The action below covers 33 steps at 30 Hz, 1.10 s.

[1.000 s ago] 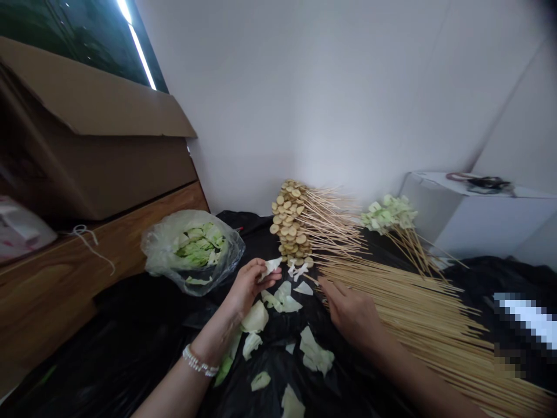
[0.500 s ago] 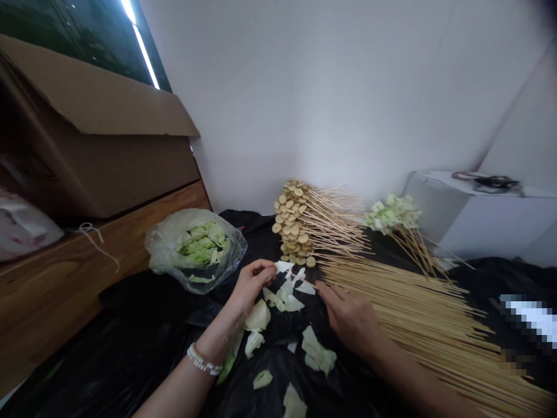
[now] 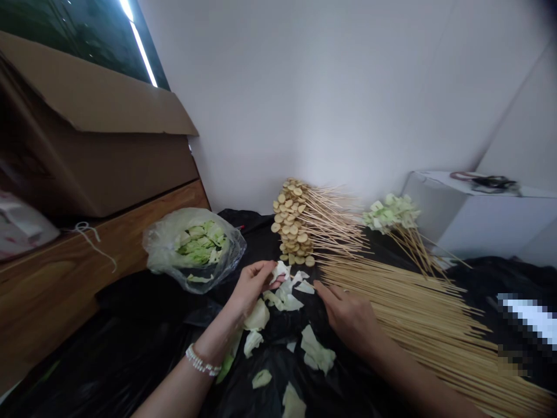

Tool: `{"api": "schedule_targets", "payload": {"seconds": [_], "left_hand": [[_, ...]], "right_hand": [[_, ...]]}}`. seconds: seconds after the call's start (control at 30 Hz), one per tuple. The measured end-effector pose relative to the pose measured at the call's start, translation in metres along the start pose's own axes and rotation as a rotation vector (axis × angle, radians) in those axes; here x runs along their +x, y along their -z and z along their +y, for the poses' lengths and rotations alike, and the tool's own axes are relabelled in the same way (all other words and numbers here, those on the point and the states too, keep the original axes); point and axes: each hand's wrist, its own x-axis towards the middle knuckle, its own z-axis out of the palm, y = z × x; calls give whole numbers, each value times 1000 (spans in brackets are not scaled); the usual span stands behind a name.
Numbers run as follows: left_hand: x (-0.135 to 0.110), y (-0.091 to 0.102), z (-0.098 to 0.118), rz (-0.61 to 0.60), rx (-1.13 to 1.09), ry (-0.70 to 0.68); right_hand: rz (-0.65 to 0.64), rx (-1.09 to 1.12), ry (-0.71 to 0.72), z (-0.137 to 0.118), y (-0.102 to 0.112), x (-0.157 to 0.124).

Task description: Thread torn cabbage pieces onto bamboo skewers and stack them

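Note:
My left hand (image 3: 250, 287), with a beaded bracelet at its wrist, pinches a pale cabbage piece (image 3: 281, 270) between thumb and fingers. My right hand (image 3: 350, 316) is closed on the end of a thin wooden skewer (image 3: 310, 283), which points left toward that piece. Whether the tip has pierced it is hard to see. Just below and between the hands are whitish cabbage pieces (image 3: 287, 301). More loose cabbage leaves (image 3: 317, 350) are scattered over the black plastic sheet (image 3: 278, 354) nearer to me.
A clear bag of cabbage (image 3: 152, 241) stands at left, before a cardboard box (image 3: 130, 174). Behind my hands are stacked skewers of round slices (image 3: 293, 215). Bare skewers (image 3: 418, 307) spread at right, with cabbage skewers (image 3: 394, 212) beyond them, beside a white box (image 3: 491, 220).
My left hand has turned the cabbage piece and brought it slightly toward the skewer, so more of it faces me. My right hand has barely moved.

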Motion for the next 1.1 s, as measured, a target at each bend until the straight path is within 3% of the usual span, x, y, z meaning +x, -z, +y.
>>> {"api": "schedule_targets", "payload": {"seconds": [0.17,0.4,0.6,1.1], "left_hand": [[-2,-1,0,-8,86,-38],[6,8,-4,23,0,-41],[8,9,-9,49,115,-171],[1,2,-2,-31,195,-192]], "right_hand": [[8,-25,29,0,0,0],[-64,-12,-45,0,1,0],[-48,30,-33,-2,1,0],[-62,35,-57,-3,1,0]]}}
